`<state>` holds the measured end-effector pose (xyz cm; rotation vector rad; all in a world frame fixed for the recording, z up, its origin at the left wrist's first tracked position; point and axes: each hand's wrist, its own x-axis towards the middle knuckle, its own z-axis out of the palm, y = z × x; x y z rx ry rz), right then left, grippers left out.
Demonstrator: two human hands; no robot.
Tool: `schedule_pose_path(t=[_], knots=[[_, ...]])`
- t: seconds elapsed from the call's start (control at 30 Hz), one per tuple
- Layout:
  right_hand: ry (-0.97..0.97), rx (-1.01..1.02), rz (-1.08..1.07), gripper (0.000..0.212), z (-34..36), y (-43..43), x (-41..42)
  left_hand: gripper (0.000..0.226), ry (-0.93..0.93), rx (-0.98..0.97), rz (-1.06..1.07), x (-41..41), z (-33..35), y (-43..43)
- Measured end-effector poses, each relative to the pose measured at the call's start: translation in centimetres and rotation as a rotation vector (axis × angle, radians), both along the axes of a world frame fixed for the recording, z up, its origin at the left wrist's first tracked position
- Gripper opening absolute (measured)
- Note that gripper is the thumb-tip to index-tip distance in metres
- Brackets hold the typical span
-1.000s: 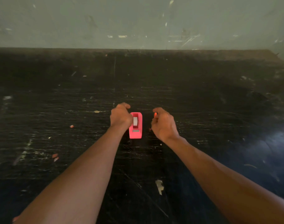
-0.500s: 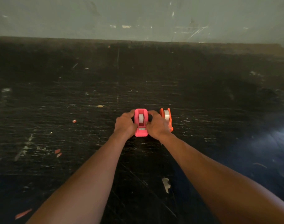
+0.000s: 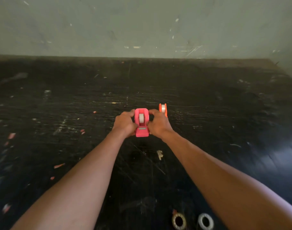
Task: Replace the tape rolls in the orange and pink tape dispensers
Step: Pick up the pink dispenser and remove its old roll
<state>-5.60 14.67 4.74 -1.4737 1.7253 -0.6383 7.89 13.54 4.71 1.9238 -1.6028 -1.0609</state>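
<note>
A pink tape dispenser (image 3: 141, 125) with a white tape roll (image 3: 141, 118) in its cradle sits between my two hands on the black table (image 3: 208, 113). My left hand (image 3: 124, 123) grips its left side and my right hand (image 3: 158, 124) grips its right side, fingers curled round the body. Just behind my right hand stands the orange tape dispenser (image 3: 163, 109), upright, with a white roll in it. Two loose tape rolls lie at the near edge: a brownish one (image 3: 178, 221) and a white one (image 3: 205, 221).
The black table is scratched and strewn with small scraps of paper and tape, such as a pale piece (image 3: 159, 154) near the middle. A grey-green wall (image 3: 142, 27) stands behind the table's far edge.
My right hand has left the orange dispenser and moved left onto the pink one. Both hands now hold the pink dispenser. The camera tilted down, bringing the two loose rolls into view.
</note>
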Motion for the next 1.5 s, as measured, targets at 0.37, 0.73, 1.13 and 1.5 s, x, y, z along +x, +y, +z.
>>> schedule_pose_path(t=[0.37,0.73,1.13,1.5], knots=[[0.036,0.114,-0.056,0.049,-3.2,13.1,2.5,0.069,-0.006,0.086,-0.051,2.1,-2.8,13.1],[0.006,0.197,-0.057,0.056,-9.2,22.2,5.4,0.068,-0.041,0.214,-0.059,5.0,-8.7,21.6],[0.155,0.075,0.213,0.059,-10.1,22.0,4.4,0.042,0.024,0.270,0.092,5.0,-11.0,21.6],[0.336,0.258,0.431,0.045,-8.5,18.1,5.2,0.041,-0.041,0.289,0.129,4.8,-11.1,21.4]])
